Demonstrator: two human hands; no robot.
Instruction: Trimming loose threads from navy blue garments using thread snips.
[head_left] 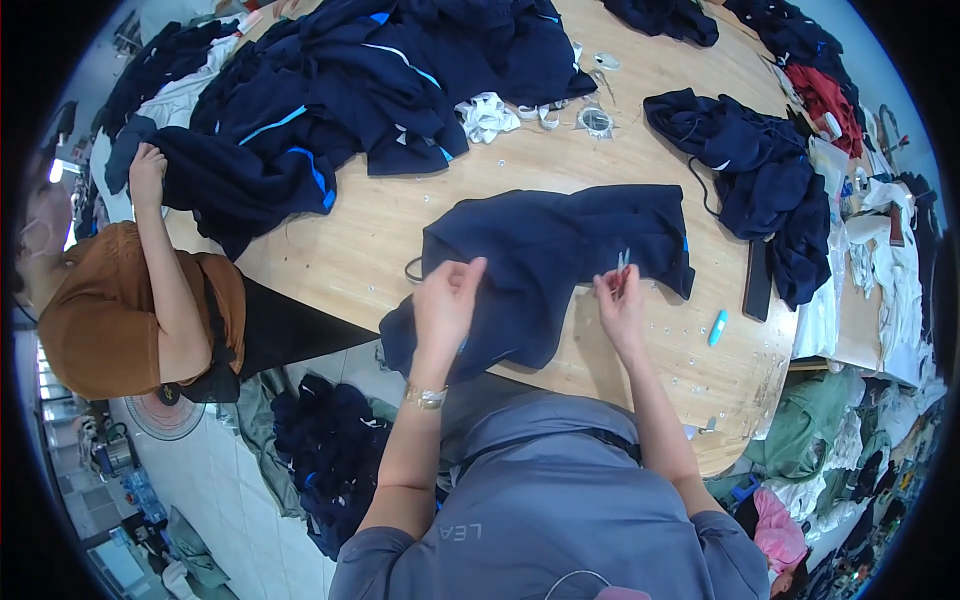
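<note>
A navy garment [530, 250], apparently trousers, lies spread over the wooden table in front of me, its near left part hanging over the edge. Above its left half is my left hand [447, 305], fingers pinched together; whatever they hold, if anything, is too small to make out. My right hand [622, 305] grips small thread snips [624, 260], with the blades pointing away from me over the garment's right part. A dark cord loop [413, 269] sticks out at the garment's left edge.
Heaped navy garments [390, 80] cover the far left of the table [610, 380]; another navy pile [755, 165] lies at the right. Near it are a black phone-like slab [757, 280] and a turquoise cutter-like tool [718, 328]. At left, a co-worker in brown [140, 310] handles navy cloth.
</note>
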